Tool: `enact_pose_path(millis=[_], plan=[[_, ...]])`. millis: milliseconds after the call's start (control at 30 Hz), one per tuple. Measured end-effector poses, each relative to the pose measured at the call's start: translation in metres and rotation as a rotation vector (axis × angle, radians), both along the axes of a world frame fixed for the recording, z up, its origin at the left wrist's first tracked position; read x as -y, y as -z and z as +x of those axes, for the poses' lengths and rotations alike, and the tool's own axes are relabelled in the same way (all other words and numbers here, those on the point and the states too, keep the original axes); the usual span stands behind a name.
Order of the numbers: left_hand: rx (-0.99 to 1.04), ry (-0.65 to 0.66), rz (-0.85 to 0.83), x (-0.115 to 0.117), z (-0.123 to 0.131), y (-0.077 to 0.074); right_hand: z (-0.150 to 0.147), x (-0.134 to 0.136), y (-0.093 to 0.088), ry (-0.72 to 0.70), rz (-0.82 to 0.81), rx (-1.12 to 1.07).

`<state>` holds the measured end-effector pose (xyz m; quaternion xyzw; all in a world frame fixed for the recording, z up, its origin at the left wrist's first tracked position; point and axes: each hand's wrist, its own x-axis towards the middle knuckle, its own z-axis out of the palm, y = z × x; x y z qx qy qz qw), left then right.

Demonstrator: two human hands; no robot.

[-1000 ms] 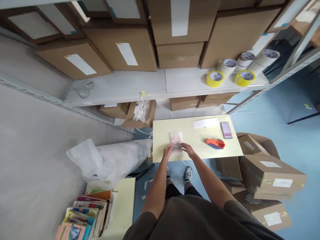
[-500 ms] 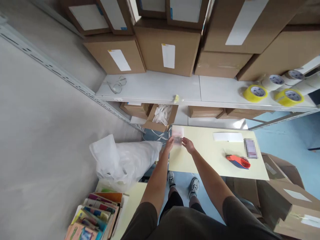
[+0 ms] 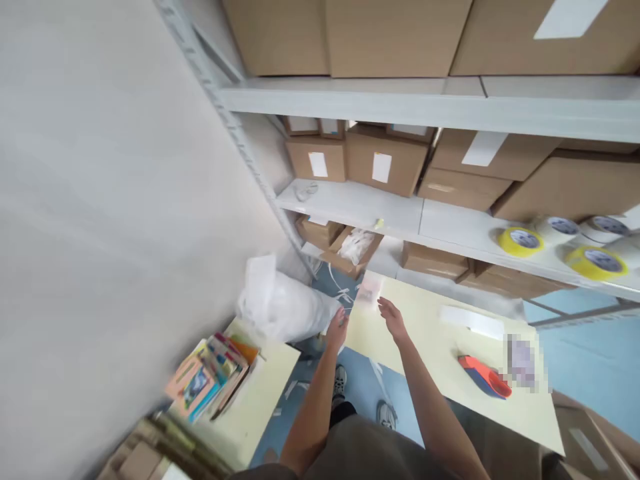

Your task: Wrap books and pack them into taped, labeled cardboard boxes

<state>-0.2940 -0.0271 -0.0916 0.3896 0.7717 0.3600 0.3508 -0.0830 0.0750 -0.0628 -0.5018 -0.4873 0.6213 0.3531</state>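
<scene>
Up goes the steel rack, filling the back of the scene, brown cartons lined along its shelves. Below it the pale desk runs with its far edge close by the rack. Off to the left, a second table is in play, and a big white sack slumps in the space between the two. An open carton of white pieces sits on the low shelf, just beyond the desk's far left corner, while a stack of books crowds the second table.

Back to the desk: a white sheet lies along the far edge, right of the middle. An orange-and-blue tool lies towards the right end, with a pixelated purplish item beside it, close to the right edge.

Now the hands! The left hand is just outside the desk's left edge, fingers loosely parted and a little curled, nothing visible in them. The right hand is over the desk, fingers spread wide, no hold on anything. And there's the thin, pinkish, see-through packet, right in the far left corner; the right fingertips come up to its near side, contact impossible to call. Up on the shelf, two yellow tape rolls glow.
</scene>
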Motion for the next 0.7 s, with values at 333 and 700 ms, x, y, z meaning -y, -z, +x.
enact_pose_path(millis=[333,700], plan=[[0.167,-0.450,0.238,0.183,0.025,-0.060,-0.021,0.073,-0.048,-0.422,0.214,0.017],[0.080,-0.799,0.322,0.400,-0.025,-0.072,-0.145,0.262,-0.064,-0.933,0.308,-0.006]])
